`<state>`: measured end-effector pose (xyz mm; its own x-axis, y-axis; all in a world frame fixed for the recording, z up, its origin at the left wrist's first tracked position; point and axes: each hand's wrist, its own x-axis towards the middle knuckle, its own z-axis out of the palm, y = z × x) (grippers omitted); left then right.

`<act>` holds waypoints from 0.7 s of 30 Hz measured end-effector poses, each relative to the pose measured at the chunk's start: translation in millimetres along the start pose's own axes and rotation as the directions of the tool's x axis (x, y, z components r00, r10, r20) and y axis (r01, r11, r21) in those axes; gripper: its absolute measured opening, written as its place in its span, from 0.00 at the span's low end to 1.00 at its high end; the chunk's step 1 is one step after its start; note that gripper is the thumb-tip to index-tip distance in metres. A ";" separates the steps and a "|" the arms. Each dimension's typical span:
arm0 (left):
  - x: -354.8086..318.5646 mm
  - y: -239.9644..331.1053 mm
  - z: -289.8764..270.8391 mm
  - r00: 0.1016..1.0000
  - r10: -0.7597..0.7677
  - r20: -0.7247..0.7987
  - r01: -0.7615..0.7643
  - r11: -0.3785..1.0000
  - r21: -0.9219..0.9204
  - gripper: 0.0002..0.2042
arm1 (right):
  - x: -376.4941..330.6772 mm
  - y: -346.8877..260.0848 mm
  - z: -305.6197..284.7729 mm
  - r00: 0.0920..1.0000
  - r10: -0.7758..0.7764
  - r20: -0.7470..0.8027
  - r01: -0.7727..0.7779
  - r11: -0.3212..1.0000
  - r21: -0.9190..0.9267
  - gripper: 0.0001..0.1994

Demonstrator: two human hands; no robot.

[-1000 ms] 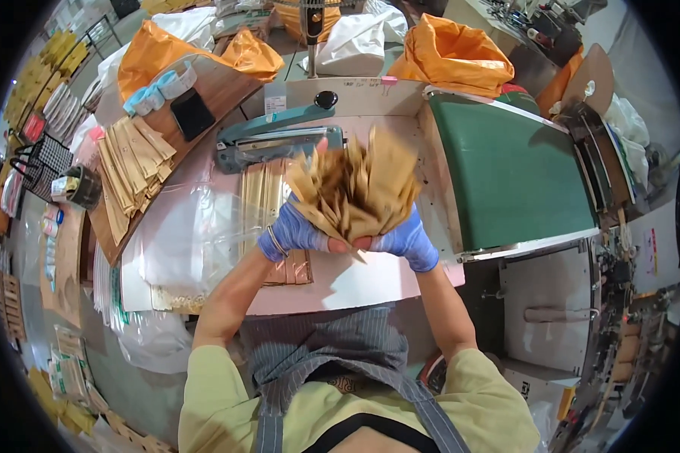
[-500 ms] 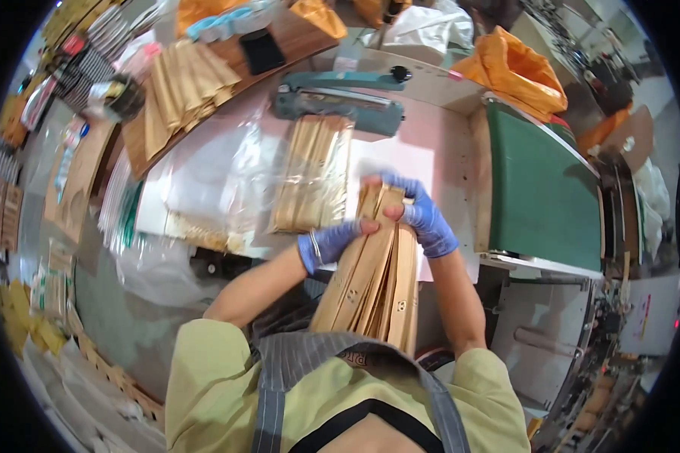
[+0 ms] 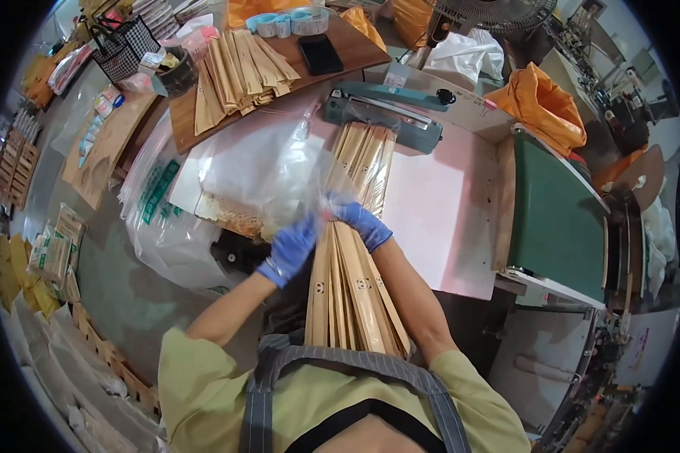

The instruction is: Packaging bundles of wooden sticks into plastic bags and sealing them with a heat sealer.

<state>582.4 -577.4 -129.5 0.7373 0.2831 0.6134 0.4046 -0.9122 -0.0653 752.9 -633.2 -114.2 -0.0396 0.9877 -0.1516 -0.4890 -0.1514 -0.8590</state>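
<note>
A bundle of long, narrow brown paper sleeves [image 3: 347, 294] stands propped against my apron, its far end by my hands. My left hand [image 3: 289, 251], in a blue glove with bare fingertips, is closed at the near end of a clear plastic bag [image 3: 272, 170]. Beside it my right hand [image 3: 361, 224], gloved alike, has its fingers closed at the bag's edge, across the top of the bundle. Motion blurs the fingertips where the hands meet. Just beyond lies a packed clear bag of the same sleeves [image 3: 366, 162].
A teal bag sealer [image 3: 389, 117] stands behind the packed sleeves. More loose sleeves [image 3: 242, 68] and a black phone [image 3: 320, 54] lie on a brown board [image 3: 189, 124]. A green panel [image 3: 555, 219] stands right; stacked plastic bags [image 3: 155, 204] hang at the left edge.
Both hands have left their grip on the bundle's upper end and moved left to the clear bag, whose near end is now lifted. The bundle leans more upright against my apron.
</note>
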 end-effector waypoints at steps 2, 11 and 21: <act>-21.1 7.8 6.3 0.998 -0.060 -0.029 0.056 0.989 -0.135 0.26 | 4.4 -2.3 21.1 0.953 -0.277 -0.120 0.268 0.960 -0.085 0.27; 19.0 97.7 -28.3 0.959 0.266 0.096 -0.199 0.878 -0.436 0.36 | -195.2 19.2 44.1 0.749 -0.086 -0.657 0.249 0.955 0.159 0.22; 157.2 54.4 -0.9 0.972 0.231 0.042 -0.096 0.554 -0.827 0.26 | -195.6 -92.7 14.6 0.665 -0.363 -0.652 -0.293 0.676 -0.676 0.19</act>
<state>719.8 -582.8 -36.0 0.8330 0.0768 0.5479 -0.2942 -0.7772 0.5563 793.3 -811.7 2.2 0.7197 0.6859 -0.1076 0.2699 -0.4191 -0.8669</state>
